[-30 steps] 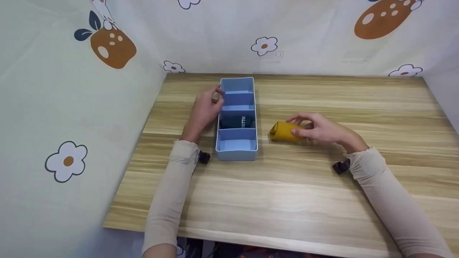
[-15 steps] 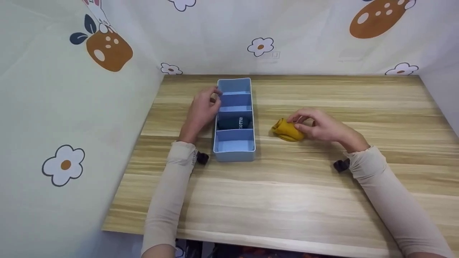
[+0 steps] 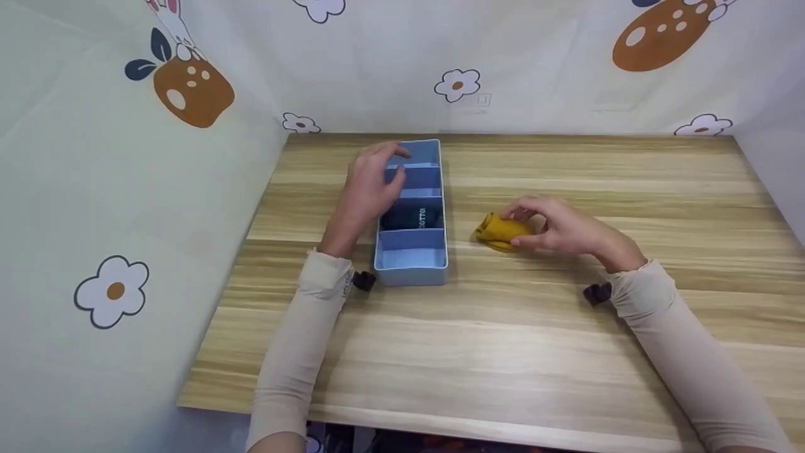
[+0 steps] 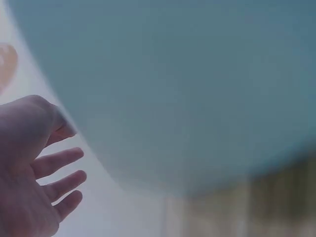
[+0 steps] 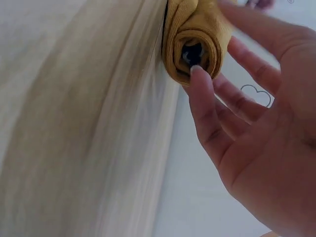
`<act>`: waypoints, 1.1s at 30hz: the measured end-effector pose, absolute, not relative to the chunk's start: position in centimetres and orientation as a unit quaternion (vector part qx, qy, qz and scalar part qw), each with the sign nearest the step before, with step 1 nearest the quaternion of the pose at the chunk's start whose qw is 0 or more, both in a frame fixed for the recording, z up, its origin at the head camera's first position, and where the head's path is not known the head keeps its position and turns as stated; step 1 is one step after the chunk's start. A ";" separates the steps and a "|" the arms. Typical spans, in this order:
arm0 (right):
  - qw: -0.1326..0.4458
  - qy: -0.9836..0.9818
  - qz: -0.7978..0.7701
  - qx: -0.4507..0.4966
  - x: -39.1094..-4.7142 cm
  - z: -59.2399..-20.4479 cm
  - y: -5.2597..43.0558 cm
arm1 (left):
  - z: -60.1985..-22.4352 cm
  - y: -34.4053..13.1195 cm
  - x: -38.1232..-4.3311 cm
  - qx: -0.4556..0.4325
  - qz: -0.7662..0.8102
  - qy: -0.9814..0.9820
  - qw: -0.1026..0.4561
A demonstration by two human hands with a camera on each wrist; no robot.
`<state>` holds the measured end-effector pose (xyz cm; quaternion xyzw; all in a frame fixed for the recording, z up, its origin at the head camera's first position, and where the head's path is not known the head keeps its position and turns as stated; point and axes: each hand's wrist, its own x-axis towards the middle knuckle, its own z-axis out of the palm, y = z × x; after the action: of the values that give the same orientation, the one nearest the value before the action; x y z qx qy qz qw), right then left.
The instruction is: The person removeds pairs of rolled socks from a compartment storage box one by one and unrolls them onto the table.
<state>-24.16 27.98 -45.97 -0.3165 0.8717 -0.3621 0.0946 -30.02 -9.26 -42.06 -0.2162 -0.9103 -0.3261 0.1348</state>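
Note:
A rolled-up mustard-yellow sock lies at the table's middle, right of a blue four-section organizer box. My right hand holds the roll at its right end. In the right wrist view, the thumb is at the spiral end of the sock, where something dark shows inside. Over the left rim of the box hovers my left hand, fingers loosely bent and holding nothing. A dark rolled sock with white lettering sits in the second section from the front. The box wall fills most of the left wrist view.
The wood-grain table meets a patterned cloth wall at the back and another on the left. Small black devices are worn at both wrists.
My left hand has lifted from the box's left side and moved right over its rim. My right hand turned the yellow sock slightly; its rolled shape has loosened at the lower edge.

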 end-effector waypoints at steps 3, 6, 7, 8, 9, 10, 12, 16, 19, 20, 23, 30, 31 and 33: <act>0.095 0.873 -0.358 -0.319 -24.1 -45.8 28.1 | -40.4 -6.8 -28.2 -0.261 -0.328 -0.899 0.126; 0.103 0.872 -0.362 -0.314 -24.1 -45.7 28.3 | -39.3 -4.2 -26.4 -0.299 -0.321 -0.892 0.104; 0.106 0.872 -0.362 -0.312 -24.2 -45.6 28.4 | -39.0 -3.3 -25.9 -0.308 -0.313 -0.893 0.094; 0.110 0.871 -0.364 -0.311 -24.2 -45.6 28.4 | -38.9 -2.5 -25.4 -0.317 -0.308 -0.893 0.080; 0.114 0.870 -0.364 -0.311 -24.3 -45.5 28.5 | -38.8 -1.7 -25.1 -0.323 -0.300 -0.895 0.065; 0.119 0.870 -0.365 -0.310 -24.3 -45.5 28.6 | -38.9 -1.0 -24.7 -0.329 -0.291 -0.897 0.047; 0.130 0.868 -0.368 -0.307 -24.3 -45.4 28.7 | -39.2 0.3 -24.3 -0.337 -0.270 -0.902 0.010; 0.144 0.869 -0.372 -0.292 -24.4 -45.4 29.2 | -40.6 2.4 -24.1 -0.356 -0.237 -0.903 -0.047; 0.146 0.869 -0.376 -0.286 -24.3 -45.5 29.6 | -41.6 3.6 -24.0 -0.376 -0.214 -0.899 -0.066; 0.147 0.868 -0.380 -0.285 -24.3 -45.5 29.7 | -41.8 4.0 -24.0 -0.383 -0.208 -0.897 -0.071; 0.146 0.863 -0.389 -0.286 -24.4 -45.5 29.8 | -42.3 5.0 -24.0 -0.395 -0.189 -0.895 -0.083; 0.140 0.864 -0.397 -0.275 -24.2 -45.4 29.8 | -43.4 6.4 -24.9 -0.378 -0.160 -0.907 -0.091; 0.138 0.865 -0.397 -0.274 -24.2 -45.4 29.7 | -43.5 6.4 -25.1 -0.374 -0.162 -0.909 -0.093; 0.134 0.868 -0.394 -0.271 -24.1 -45.3 29.6 | -43.6 6.4 -25.3 -0.367 -0.167 -0.910 -0.099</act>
<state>-24.11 29.65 -45.26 -0.2715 0.8676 -0.3943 0.1345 -25.31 6.44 -43.57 -0.3670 -0.9098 -0.1668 -0.0987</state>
